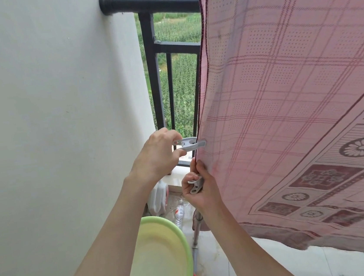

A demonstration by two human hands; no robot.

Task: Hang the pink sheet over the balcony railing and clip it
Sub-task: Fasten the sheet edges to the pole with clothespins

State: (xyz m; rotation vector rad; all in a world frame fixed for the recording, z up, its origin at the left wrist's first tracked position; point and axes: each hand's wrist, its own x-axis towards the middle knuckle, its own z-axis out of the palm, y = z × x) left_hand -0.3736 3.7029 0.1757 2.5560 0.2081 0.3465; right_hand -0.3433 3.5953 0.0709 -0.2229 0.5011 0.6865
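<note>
Pink sheet (286,103) hung over the railing (152,4), thin and limp, we judged; our left hand (156,156) pinched a grey clip (190,143) onto its edge, our right hand (201,185) gripped the hem and a spare clip (196,185).

The left hand (158,154) pinches a grey clip (189,144) onto the pink sheet (286,103) edge; the right hand (201,187) grips it below.

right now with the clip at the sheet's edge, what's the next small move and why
Probably ease the left hand off so the grey clip bites shut on the pink sheet. Its tip already lies over the sheet's edge, and the right hand pinches that edge just below, with a second clip in it.
</note>
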